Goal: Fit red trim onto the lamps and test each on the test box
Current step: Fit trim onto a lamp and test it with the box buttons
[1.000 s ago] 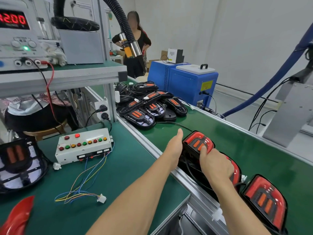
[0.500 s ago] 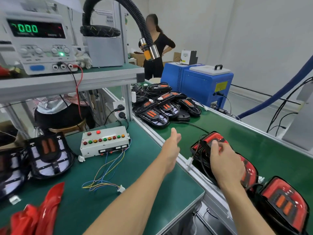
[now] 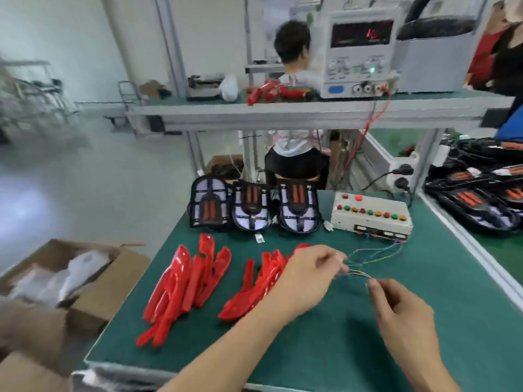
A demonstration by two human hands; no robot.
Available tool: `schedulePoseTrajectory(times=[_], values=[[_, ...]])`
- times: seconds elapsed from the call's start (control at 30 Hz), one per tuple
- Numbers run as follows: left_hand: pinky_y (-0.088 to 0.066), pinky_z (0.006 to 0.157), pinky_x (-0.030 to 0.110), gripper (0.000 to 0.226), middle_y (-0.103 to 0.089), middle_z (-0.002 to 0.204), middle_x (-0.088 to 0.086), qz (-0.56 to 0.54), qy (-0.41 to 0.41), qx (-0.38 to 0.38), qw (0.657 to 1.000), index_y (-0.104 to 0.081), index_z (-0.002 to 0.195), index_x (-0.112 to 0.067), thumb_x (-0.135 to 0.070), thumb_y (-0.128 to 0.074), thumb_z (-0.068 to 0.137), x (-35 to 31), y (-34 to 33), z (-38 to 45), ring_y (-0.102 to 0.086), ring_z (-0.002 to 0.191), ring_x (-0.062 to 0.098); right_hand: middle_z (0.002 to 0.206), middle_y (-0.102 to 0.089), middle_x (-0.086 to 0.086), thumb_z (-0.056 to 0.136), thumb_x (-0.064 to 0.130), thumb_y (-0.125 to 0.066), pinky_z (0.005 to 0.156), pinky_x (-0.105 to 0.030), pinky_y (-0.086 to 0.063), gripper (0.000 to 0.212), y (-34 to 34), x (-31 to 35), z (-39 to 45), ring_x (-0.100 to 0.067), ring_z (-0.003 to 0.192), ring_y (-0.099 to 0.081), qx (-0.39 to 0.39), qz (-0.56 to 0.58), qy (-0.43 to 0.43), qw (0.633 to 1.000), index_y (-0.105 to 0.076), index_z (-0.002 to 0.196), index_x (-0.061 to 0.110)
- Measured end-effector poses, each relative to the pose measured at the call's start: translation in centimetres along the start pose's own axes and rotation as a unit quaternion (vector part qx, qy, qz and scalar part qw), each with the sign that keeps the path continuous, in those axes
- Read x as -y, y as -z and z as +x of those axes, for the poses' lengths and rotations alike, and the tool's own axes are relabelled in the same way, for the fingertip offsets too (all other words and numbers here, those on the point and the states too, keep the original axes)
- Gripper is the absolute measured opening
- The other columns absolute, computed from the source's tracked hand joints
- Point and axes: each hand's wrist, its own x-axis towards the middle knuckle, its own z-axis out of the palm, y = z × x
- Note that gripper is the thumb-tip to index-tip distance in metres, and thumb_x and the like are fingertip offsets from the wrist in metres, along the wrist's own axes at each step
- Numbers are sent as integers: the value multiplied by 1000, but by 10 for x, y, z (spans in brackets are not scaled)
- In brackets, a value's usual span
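workbench (image 3: 368,349): flat top under a matte green mat, pale metal edging, a raised shelf (image 3: 311,111) on aluminium posts across the back.
room: pale smooth floor to the left, white walls, a seated person beyond the bench with their back to me; the view is motion-blurred.
cardboard box (image 3: 93,295): brown, flaps open, crumpled white wrapping inside, on the floor left of the bench.
power supply (image 3: 359,52): pale boxy case on the shelf, dark display with a blurred red reading, knobs, one green light, red leads hanging from its terminals.
finished lamps (image 3: 475,202): glossy black, orange bars, heaped with cables on the green strip to the right.
red trim (image 3: 184,287): glossy translucent red plastic, long curved blades, two loose piles on the mat, left and centre.
lamps (image 3: 252,206): three untrimmed, shield-shaped, black ribs over white reflectors, twin orange bars, propped in a row along the back edge.
test box (image 3: 370,216): off-white rectangular case, rows of round red, green and yellow buttons, right of the lamps.
wires (image 3: 373,254): thin, multicoloured, trailing from the box's front toward me.
my left hand (image 3: 308,275): over the centre trim pile, fingertips pinched on the wire ends.
my right hand (image 3: 402,315): just beside it, thumb and forefinger pinched on the same strands, other fingers curled.
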Motion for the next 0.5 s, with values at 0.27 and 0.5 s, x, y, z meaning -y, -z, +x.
schedulePoseTrajectory(times=[0.27, 0.5], values=[[-57, 74, 17, 24, -79, 84, -7, 46, 43, -172, 983, -72, 90, -25, -17, -54, 103, 40, 141, -49, -74, 83, 5, 47, -58, 8, 94, 31, -71, 57, -17, -45, 32, -26, -1, -38, -16, 47, -57, -2, -43, -35, 998, -68, 61, 31], [-61, 72, 34, 18, -75, 76, -4, 91, 123, -237, 959, -74, 80, -24, -28, -59, 88, 56, 168, -5, -73, 75, 17, 45, -56, 13, 88, 20, -77, 52, -14, -44, 35, -37, 21, -42, -8, 47, -56, -5, -64, -37, 997, -64, 56, 28]])
